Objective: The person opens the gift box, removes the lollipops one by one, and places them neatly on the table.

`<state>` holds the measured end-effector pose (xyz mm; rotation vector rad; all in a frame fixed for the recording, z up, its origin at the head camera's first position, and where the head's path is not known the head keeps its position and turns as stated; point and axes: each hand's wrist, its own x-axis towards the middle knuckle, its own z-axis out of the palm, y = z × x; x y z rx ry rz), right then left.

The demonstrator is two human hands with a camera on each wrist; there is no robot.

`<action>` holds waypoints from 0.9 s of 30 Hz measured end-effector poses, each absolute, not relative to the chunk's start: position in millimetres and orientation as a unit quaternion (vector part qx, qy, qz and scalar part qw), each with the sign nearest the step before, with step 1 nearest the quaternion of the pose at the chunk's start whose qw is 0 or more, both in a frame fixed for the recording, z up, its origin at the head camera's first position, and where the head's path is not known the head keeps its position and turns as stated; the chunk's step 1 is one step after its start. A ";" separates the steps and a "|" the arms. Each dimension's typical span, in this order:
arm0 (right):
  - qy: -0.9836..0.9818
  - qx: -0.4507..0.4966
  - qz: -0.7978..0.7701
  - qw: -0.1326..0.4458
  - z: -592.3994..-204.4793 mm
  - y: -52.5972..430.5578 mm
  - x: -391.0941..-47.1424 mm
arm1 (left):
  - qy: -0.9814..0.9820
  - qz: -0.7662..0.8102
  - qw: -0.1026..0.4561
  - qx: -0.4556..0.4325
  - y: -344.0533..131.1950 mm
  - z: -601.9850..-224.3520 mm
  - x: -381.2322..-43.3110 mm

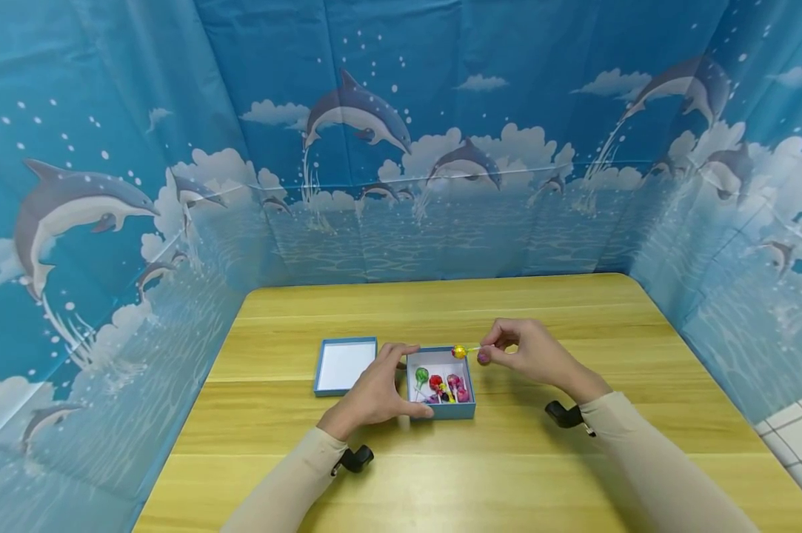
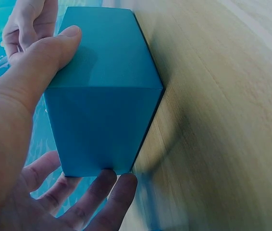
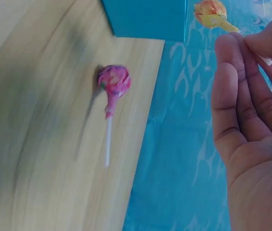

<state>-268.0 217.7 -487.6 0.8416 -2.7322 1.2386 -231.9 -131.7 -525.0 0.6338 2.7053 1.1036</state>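
A blue box (image 1: 449,411) with a white inside holds several wrapped lollipops, among them a green one (image 1: 422,375) and a red one (image 1: 435,382). My left hand (image 1: 376,389) grips this box from its left side, thumb on the near wall and fingers towards the far one. Over the box's far right corner hangs a yellow lollipop (image 1: 459,352); my right hand (image 1: 530,354) pinches its stick between thumb and fingertips. A pink lollipop (image 3: 113,84) lies on the table below the right hand, mostly hidden in the head view.
To the left of the box lies its blue-rimmed lid (image 1: 346,363), white inside facing up. Everything stands on a wood-grain table (image 1: 480,474). A blue dolphin-print curtain (image 1: 401,244) hangs behind the table and along both sides.
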 end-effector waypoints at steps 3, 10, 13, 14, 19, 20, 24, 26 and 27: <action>-0.878 0.258 0.403 0.013 -490.3 225.4 -267.3 | 0.902 0.366 0.074 0.215 -131.7 -525.6 -232.5; -0.872 0.246 0.423 0.001 -498.2 243.4 -264.9 | 0.902 0.367 0.073 0.216 -132.4 -525.9 -233.1; -0.872 0.239 0.428 -0.009 -503.3 251.4 -265.4 | 0.902 0.365 0.071 0.217 -132.3 -525.9 -233.5; -0.872 0.238 0.427 -0.011 -505.1 254.1 -265.9 | 0.903 0.365 0.071 0.217 -132.3 -525.8 -233.7; -0.879 0.221 0.423 -0.022 -514.3 264.3 -265.9 | 0.901 0.369 0.075 0.215 -132.4 -525.3 -233.2; -0.880 0.218 0.422 -0.025 -516.1 265.5 -265.7 | 0.901 0.371 0.075 0.214 -132.4 -525.3 -233.1; -0.882 0.210 0.419 -0.037 -523.6 270.0 -266.7 | 0.900 0.373 0.074 0.213 -132.3 -525.2 -232.8; -0.883 0.210 0.417 -0.044 -526.8 271.3 -267.6 | 0.900 0.374 0.074 0.213 -132.2 -525.0 -232.4; -0.883 0.212 0.416 -0.047 -528.3 271.8 -268.1 | 0.900 0.374 0.074 0.213 -132.1 -525.1 -232.2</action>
